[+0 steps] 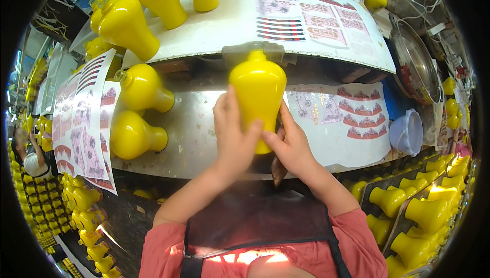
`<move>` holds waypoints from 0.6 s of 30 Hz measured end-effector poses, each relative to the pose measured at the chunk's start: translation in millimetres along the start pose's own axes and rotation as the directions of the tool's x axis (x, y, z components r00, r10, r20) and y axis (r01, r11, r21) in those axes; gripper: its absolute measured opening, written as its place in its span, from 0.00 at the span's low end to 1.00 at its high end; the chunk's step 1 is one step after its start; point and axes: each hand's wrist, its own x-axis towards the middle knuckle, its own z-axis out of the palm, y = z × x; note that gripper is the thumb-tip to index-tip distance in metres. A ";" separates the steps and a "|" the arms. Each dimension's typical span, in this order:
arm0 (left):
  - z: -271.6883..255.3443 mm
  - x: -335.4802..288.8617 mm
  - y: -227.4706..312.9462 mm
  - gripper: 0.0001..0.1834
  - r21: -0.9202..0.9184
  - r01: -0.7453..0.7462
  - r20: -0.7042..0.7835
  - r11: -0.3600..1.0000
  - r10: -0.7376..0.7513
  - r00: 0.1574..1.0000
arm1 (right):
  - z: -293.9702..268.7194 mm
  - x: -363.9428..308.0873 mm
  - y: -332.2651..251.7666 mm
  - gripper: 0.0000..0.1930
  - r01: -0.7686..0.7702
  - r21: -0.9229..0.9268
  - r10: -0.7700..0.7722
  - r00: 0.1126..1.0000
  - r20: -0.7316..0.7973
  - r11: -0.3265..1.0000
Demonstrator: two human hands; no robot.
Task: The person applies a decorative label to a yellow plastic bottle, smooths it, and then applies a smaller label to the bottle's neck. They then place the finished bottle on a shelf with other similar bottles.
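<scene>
Cupping a glossy yellow bottle (pixel 258 86) from both sides, the left hand (pixel 230 132) and the right hand (pixel 293 150) hold it over the shiny grey surface (pixel 191 132), its neck pointing away from the person. The left fingers are parted to the bottle's width and laid along its side, thumb across the lower front; the right fingers are parted about as far, gripping lower down, thumb near the base. Whether that base touches anything is hard to tell from this angle. The bottle looks stiff and hollow, probably fairly light, slick against bare skin and perhaps breakable like glass; the tapered lower body seems the surest hold, with the broad rounded shoulder stopping an upward slip. Two similar bottles (pixel 133 135) lie on their sides at the left, near a curled printed sheet (pixel 81 125). On the right, a thin sheet with red and pale purple patterns (pixel 314 148) lies beside a smooth, pale blue pail (pixel 407 132).
</scene>
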 end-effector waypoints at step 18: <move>10.9 -7.8 9.0 0.45 -0.143 0.029 0.050 0.989 -0.022 0.999 | -72.4 -73.0 71.7 0.07 0.046 -0.756 -0.383 0.881 -0.277 0.653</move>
